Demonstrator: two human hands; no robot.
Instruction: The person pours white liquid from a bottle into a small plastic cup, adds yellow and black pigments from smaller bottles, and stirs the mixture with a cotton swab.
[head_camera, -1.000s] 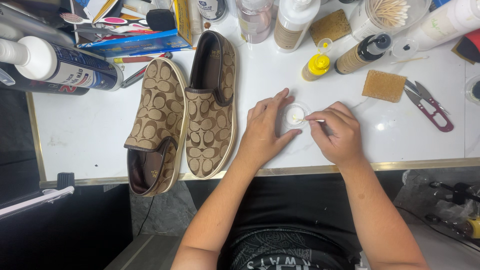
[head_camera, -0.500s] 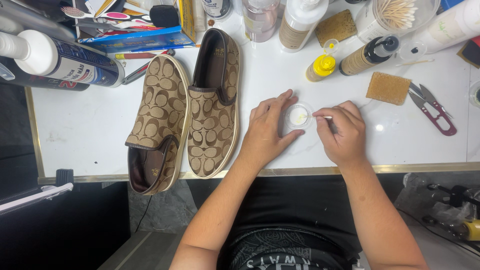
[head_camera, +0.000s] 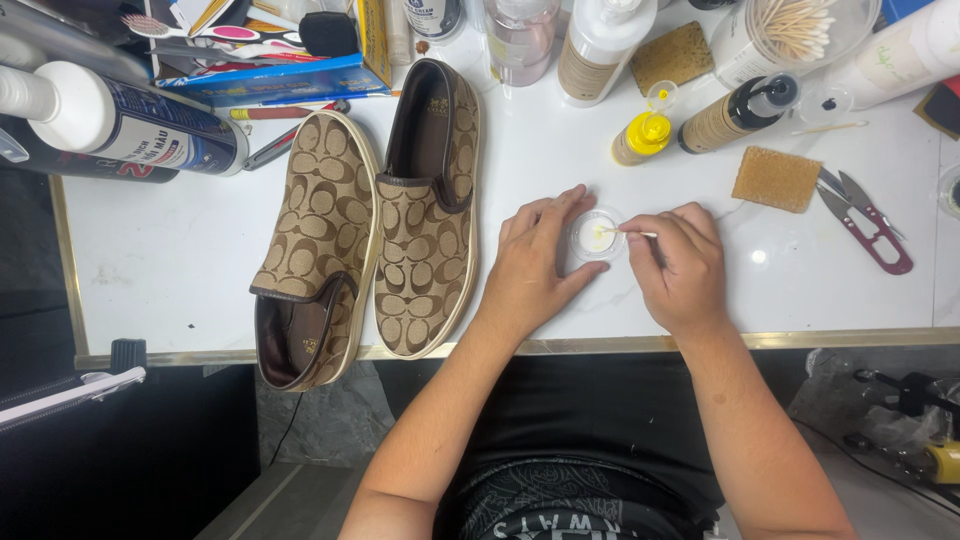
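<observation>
Head view: the left hand (head_camera: 535, 262) lies flat on the white table (head_camera: 180, 270), its thumb and forefinger curved against the near and left rim of a small round dish (head_camera: 597, 236), steadying it without closing around it. The dish sits between the two hands, touching the left fingers. The right hand (head_camera: 675, 265) is closed in a pinch on a thin stick (head_camera: 630, 233), whose tip reaches left into the dish, where a pale yellowish dab shows.

Count of things: two brown patterned slip-on shoes (head_camera: 425, 215), side by side to the left of the left hand, the left one tilted on its edge and overhanging the near table rim. One small yellow bottle (head_camera: 641, 137) far of the dish. One dark-capped brown bottle (head_camera: 735, 110) lying to its right. Two tan sponge pads, one (head_camera: 777, 178) right of the right hand, one (head_camera: 672, 55) at the far edge. One pair of red-handled snips (head_camera: 868, 220) at far right. One clear tub of wooden sticks (head_camera: 795, 28) at the far edge.
</observation>
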